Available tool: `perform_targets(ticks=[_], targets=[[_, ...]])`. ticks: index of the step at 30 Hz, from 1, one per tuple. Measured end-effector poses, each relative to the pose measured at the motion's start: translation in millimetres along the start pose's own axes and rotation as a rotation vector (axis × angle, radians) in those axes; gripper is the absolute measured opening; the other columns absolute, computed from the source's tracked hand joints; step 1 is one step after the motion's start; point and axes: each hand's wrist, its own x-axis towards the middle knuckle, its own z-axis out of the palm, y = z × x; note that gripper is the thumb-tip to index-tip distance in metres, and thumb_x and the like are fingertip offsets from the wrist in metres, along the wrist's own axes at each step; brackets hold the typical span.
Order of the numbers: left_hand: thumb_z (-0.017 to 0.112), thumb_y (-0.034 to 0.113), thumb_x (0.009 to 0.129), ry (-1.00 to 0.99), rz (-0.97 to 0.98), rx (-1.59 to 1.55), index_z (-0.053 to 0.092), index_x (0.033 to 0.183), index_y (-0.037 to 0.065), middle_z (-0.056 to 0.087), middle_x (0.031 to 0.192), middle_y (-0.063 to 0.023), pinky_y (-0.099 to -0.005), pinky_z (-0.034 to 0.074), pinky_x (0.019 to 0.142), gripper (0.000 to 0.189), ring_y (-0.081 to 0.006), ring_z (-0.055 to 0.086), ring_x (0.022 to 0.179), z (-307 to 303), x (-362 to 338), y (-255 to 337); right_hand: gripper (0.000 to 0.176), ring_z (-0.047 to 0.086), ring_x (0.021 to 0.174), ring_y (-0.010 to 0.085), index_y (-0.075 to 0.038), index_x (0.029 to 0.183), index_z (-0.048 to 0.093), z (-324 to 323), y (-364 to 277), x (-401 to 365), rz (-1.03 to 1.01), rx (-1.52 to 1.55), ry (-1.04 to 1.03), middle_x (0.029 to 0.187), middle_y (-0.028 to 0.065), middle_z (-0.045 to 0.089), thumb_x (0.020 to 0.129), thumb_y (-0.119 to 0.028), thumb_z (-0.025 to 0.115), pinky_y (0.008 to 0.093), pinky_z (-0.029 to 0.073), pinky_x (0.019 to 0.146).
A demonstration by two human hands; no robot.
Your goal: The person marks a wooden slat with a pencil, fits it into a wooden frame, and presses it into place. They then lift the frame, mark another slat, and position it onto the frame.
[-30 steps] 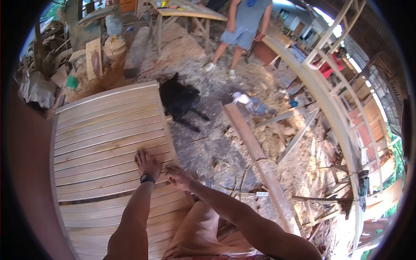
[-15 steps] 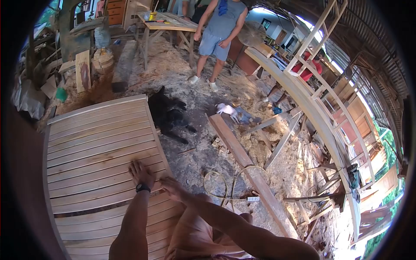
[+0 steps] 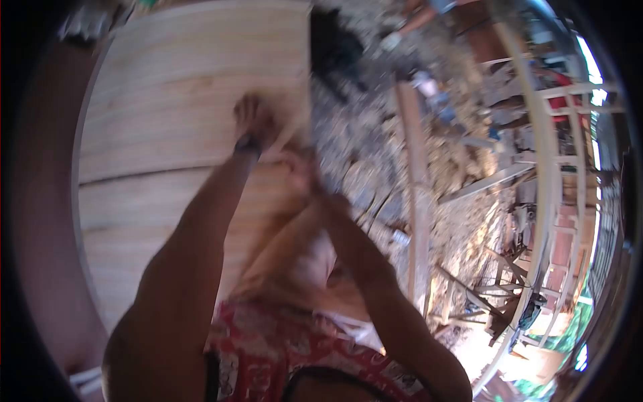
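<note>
A pale panel of wooden slats (image 3: 174, 114) lies in front of me, blurred by motion, with a dark gap across its middle. My left hand (image 3: 253, 119), a dark watch on its wrist, rests on the slats near the right side. Its fingers are spread out and nothing shows in them. Close to the panel's right edge is my right hand (image 3: 300, 167), just below the left one. Motion smears its fingers, so I cannot make out whether they grip the edge.
A black dog (image 3: 337, 50) lies beside the panel's far right corner. Beyond it a long plank (image 3: 415, 174) lies on the debris-strewn ground. A long curved wooden frame (image 3: 546, 167) stands at the right. Part of another person's leg (image 3: 415, 20) shows at the top.
My view has turned and tipped downward, so the panel appears higher and my patterned red top now shows. Both hands remain near the panel's right edge; the picture is blurrier.
</note>
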Motion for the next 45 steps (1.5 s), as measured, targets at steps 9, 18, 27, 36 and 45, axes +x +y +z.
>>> perform_targets(ticks=[9, 18, 27, 36, 45], targets=[[0.053, 0.042, 0.098, 0.164, 0.001, 0.064, 0.05, 0.145, 0.002, 0.037, 0.161, -0.0215, -0.058, 0.021, 0.124, 0.062, -0.0414, 0.03, 0.151, -1.7, -2.8, 1.5, 0.02, 0.072, 0.098, 0.0243, -0.014, 0.104, 0.07, -42.4, -135.4, 6.3, -0.347, -0.514, 0.299, 0.102, 0.0028, 0.076, 0.089, -0.001, 0.066, 0.0438, 0.049, 0.097], [0.054, 0.042, 0.098, 0.185, 0.007, 0.08, 0.049, 0.146, 0.002, 0.04, 0.159, -0.0214, -0.0568, 0.021, 0.124, 0.063, -0.0409, 0.032, 0.15, -5.2, -3.9, 2.4, 0.018, 0.073, 0.094, 0.0269, -0.011, 0.099, 0.072, -46.7, -135.4, 3.9, -0.309, -0.407, 0.307, 0.097, 0.0057, 0.076, 0.086, -0.001, 0.065, 0.0426, 0.052, 0.093], [0.054, 0.043, 0.098, 0.131, -0.008, 0.04, 0.051, 0.145, 0.003, 0.04, 0.16, -0.0212, -0.0559, 0.021, 0.124, 0.062, -0.0405, 0.032, 0.15, -13.2, -4.2, 5.2, 0.018, 0.073, 0.086, 0.0262, -0.011, 0.099, 0.069, -49.7, -135.1, 5.1, -0.392, -0.495, 0.308, 0.097, 0.0046, 0.076, 0.086, 0.002, 0.067, 0.0405, 0.054, 0.083], [0.057, 0.039, 0.097, 0.197, -0.008, 0.041, 0.05, 0.145, 0.002, 0.04, 0.159, -0.0223, -0.0581, 0.021, 0.124, 0.061, -0.0419, 0.032, 0.15, -4.7, -4.7, 3.9, 0.016, 0.072, 0.095, 0.028, -0.014, 0.101, 0.07, -49.3, -133.7, 1.9, -0.298, -0.471, 0.282, 0.101, 0.0042, 0.076, 0.088, -0.006, 0.068, 0.0452, 0.052, 0.097], [0.055, 0.042, 0.098, 0.129, 0.02, 0.045, 0.047, 0.147, -0.002, 0.035, 0.162, -0.0234, -0.057, 0.018, 0.125, 0.066, -0.0425, 0.029, 0.151, -7.4, -4.8, 2.1, 0.02, 0.07, 0.09, 0.0311, -0.016, 0.099, 0.071, -46.0, -130.1, -0.7, -0.307, -0.499, 0.313, 0.097, 0.0061, 0.075, 0.084, -0.002, 0.069, 0.0424, 0.056, 0.087]])
